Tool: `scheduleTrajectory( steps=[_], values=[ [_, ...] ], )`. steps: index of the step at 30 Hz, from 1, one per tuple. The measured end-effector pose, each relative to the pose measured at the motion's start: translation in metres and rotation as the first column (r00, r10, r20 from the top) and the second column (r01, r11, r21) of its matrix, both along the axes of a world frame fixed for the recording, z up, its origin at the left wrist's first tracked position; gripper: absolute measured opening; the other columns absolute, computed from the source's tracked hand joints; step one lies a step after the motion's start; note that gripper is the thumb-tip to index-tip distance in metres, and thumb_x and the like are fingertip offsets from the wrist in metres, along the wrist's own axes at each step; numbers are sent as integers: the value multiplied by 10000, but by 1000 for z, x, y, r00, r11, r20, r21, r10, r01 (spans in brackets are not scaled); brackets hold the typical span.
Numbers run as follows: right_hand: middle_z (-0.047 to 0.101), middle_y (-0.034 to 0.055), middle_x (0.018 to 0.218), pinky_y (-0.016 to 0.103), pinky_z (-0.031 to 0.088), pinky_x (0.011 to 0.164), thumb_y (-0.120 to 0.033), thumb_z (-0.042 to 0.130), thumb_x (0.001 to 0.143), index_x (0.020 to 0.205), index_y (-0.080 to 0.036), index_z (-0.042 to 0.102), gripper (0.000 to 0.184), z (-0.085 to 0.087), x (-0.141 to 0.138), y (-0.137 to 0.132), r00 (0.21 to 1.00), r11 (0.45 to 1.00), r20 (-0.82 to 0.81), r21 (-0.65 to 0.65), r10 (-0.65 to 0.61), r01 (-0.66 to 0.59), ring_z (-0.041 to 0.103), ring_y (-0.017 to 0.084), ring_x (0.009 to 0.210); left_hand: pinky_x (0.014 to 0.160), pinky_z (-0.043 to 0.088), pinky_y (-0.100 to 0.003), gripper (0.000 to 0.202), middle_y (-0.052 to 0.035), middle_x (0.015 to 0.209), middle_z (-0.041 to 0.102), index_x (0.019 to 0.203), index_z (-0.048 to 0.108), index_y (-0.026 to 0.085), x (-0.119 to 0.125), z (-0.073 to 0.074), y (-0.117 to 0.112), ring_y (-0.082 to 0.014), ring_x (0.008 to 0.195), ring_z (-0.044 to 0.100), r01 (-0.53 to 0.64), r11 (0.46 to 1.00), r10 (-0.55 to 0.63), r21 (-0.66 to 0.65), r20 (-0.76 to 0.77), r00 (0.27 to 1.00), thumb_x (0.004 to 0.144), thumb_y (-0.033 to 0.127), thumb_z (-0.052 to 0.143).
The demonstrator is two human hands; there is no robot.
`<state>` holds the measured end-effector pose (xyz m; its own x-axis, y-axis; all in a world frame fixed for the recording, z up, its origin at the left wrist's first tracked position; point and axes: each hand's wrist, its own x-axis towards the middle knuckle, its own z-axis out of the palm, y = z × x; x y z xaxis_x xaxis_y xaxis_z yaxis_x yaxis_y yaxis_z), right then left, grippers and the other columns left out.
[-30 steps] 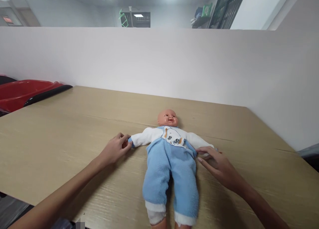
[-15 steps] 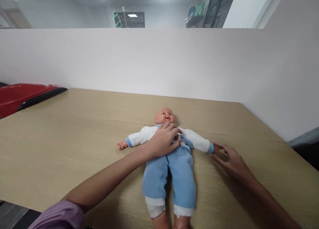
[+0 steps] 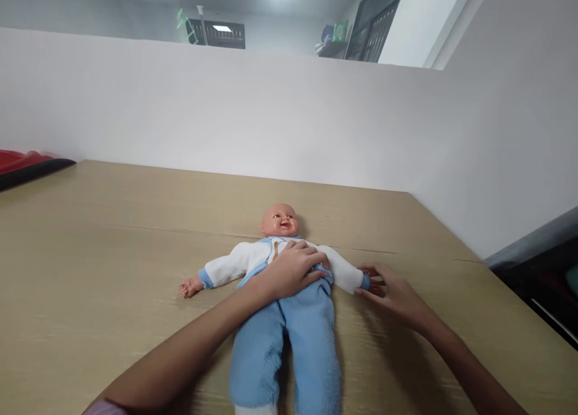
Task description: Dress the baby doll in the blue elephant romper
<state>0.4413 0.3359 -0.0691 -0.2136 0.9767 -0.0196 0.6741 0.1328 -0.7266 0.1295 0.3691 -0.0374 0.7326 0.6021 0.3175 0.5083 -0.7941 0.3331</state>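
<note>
Worktop (image 3: 112, 294), pale wood grain, butting a white wall (image 3: 226, 108) at 12 o'clock; above the wall, a window opening (image 3: 280, 29) onto a lit room, green packet (image 3: 340, 31) toward 1 o'clock.

One doll (image 3: 295, 309), in blue trousers (image 3: 316, 349) and white sleeves (image 3: 235, 261): laid face up on the worktop at 6 o'clock, head toward 12, arms outspread.

Left hand (image 3: 293, 271): draped across the doll's chest, fingers bent over the cloth; clutching or merely resting, cannot tell. Right hand (image 3: 392, 291): just past 3 o'clock from the chest, thumb and fingers parted about a blue cuff (image 3: 366, 281); gripping or not, cannot tell.

Changes: left hand, one second ago at the opposite cuff, now on the chest, as half a second ago; right hand, one second ago beside the waist, now at the cuff. Bare doll fist (image 3: 190, 287), between 8 and 9 o'clock, since uncovered.

Obscured: most of the printed chest front (image 3: 276, 246), beneath the left hand; lower legs, cut off at 6 o'clock; dark object (image 3: 537, 294) past 3, unidentified.

Containers: red tub (image 3: 20, 160) at 9 o'clock, largely out of frame; contents hidden.
</note>
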Motion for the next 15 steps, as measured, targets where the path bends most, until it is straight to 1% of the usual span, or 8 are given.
scheduleTrajectory(
  steps=[3, 5, 6, 8, 10, 11, 13, 15],
  values=[
    [787, 117, 1092, 420, 646, 816, -465, 827, 771, 1141, -205, 712, 466, 11, 0, 4, 997, 991, -80, -130, -19, 8, 765, 297, 947, 950, 433, -397, 238, -71, 1116, 732, 1165, 660, 240, -1, -1, 0, -259, 1071, 623, 22, 1000, -22, 11, 33, 999, 1101, 397, 492],
    [790, 93, 969, 410, 655, 747, -489, 854, 751, 1107, -209, 706, 477, 24, -3, 5, 986, 980, -154, -195, -67, 36, 770, 279, 828, 934, 438, -392, 255, -75, 1114, 730, 1164, 659, 235, -2, -1, 0, -254, 1054, 626, 28, 999, -30, 30, 55, 998, 1106, 406, 479],
    [785, 84, 930, 410, 662, 735, -505, 873, 737, 1113, -209, 693, 512, 31, -5, 5, 974, 976, -200, -206, -108, 66, 772, 276, 799, 924, 442, -388, 263, -77, 1110, 728, 1164, 658, 231, -2, -2, 0, -250, 1046, 627, 32, 999, -35, 42, 67, 997, 1109, 407, 472],
    [776, 74, 901, 408, 674, 730, -547, 918, 689, 1146, -213, 667, 619, 44, -14, 4, 932, 968, -278, -159, -231, 192, 777, 280, 795, 903, 450, -373, 277, -76, 1106, 724, 1168, 657, 226, -3, -2, 0, -240, 1034, 628, 43, 996, -50, 72, 95, 994, 1117, 402, 450],
    [769, 73, 915, 388, 678, 715, -585, 944, 649, 1154, -221, 659, 684, 53, -29, 2, 877, 937, -335, -53, -343, 346, 779, 284, 833, 881, 454, -360, 287, -76, 1105, 720, 1173, 661, 223, -3, -3, 1, -228, 1019, 626, 72, 989, -85, 127, 104, 991, 1125, 388, 431],
    [765, 70, 916, 371, 674, 694, -595, 949, 641, 1138, -225, 660, 684, 55, -39, 1, 852, 915, -366, 0, -375, 402, 774, 278, 834, 867, 454, -357, 288, -74, 1100, 721, 1174, 667, 225, -4, -3, 1, -222, 998, 623, 92, 981, -110, 169, 101, 989, 1127, 380, 429],
    [754, 57, 885, 335, 653, 636, -593, 952, 649, 1079, -230, 651, 638, 53, -66, 0, 815, 894, -443, 64, -374, 444, 756, 250, 781, 838, 448, -356, 274, -62, 1086, 730, 1159, 683, 233, -6, -5, 1, -208, 940, 615, 145, 949, -178, 281, 97, 979, 1126, 351, 439],
    [733, 36, 843, 296, 612, 579, -586, 944, 674, 1014, -235, 626, 583, 47, -96, -2, 779, 896, -524, 65, -344, 439, 720, 212, 712, 833, 443, -358, 235, -41, 1091, 745, 1146, 693, 238, -8, -7, 2, -189, 912, 612, 211, 882, -274, 421, 94, 957, 1119, 282, 464]
  ],
)
